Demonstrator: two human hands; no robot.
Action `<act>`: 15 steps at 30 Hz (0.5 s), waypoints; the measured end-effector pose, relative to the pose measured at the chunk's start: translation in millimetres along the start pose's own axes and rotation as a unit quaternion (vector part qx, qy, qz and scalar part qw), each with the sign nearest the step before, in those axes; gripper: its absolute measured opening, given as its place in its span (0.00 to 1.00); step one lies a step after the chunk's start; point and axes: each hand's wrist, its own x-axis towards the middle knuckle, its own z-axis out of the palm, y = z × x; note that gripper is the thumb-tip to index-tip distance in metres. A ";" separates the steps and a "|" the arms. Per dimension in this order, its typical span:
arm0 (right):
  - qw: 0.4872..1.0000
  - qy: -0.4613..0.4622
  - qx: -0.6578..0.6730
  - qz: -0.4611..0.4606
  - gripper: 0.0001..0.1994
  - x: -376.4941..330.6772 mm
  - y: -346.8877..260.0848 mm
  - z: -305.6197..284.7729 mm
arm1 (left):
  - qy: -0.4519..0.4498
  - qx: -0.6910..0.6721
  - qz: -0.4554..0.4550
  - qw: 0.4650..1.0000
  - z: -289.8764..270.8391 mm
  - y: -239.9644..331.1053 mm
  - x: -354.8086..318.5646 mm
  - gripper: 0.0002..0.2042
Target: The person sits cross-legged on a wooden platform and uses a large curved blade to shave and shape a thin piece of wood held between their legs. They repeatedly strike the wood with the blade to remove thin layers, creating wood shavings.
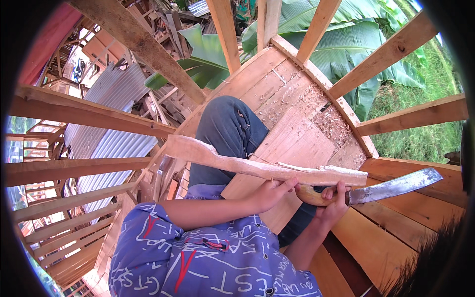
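A long, partly carved piece of wood (237, 166) lies crosswise over my lap, thick and curved at its left end, with a split sliver rising along its top edge. My left hand (275, 195) is closed on its near side, the thumb pointing right; the far fingers are hidden under the wood. My right hand (332, 204) grips the wooden handle of a machete (396, 186), just below the wood's right end. The worn steel blade points out to the right, apart from the wood. A wide flat board (292, 143) lies beneath, beside my bent knee (225, 121).
Wood shavings (336, 126) litter the plank floor (267, 94) ahead. Upright timber posts (391, 54) and slats (84, 164) ring me on both sides. Beyond them are corrugated metal sheets (106, 104) at left and broad green leaves (341, 44) at the far right.
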 end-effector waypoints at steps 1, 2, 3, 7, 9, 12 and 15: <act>1.000 0.005 -0.013 -0.004 0.13 1.4 0.9 -1.2 | -0.038 0.067 -0.010 0.997 -4.1 5.3 -6.8 0.18; 1.000 0.004 -0.019 -0.003 0.13 1.6 0.9 -0.1 | -0.077 0.134 -0.019 0.988 -8.8 12.0 -17.3 0.18; 1.000 0.002 -0.025 0.000 0.13 0.4 0.1 3.2 | -0.113 0.200 -0.029 0.973 -14.7 23.6 -32.1 0.18; 0.999 0.002 -0.039 -0.009 0.14 1.9 1.9 5.6 | -0.191 0.306 -0.060 0.931 -74.7 93.6 -85.5 0.26; 0.999 0.005 -0.042 -0.004 0.14 8.8 3.1 5.9 | 0.075 0.533 0.083 0.839 -100.7 99.3 -98.5 0.32; 0.999 0.016 -0.036 0.017 0.14 15.2 1.2 18.7 | 0.216 0.739 0.090 0.631 -145.2 76.2 -105.2 0.36; 0.998 0.014 -0.036 0.041 0.13 18.9 1.9 28.4 | 0.248 0.687 0.056 0.681 -168.1 44.9 -105.3 0.34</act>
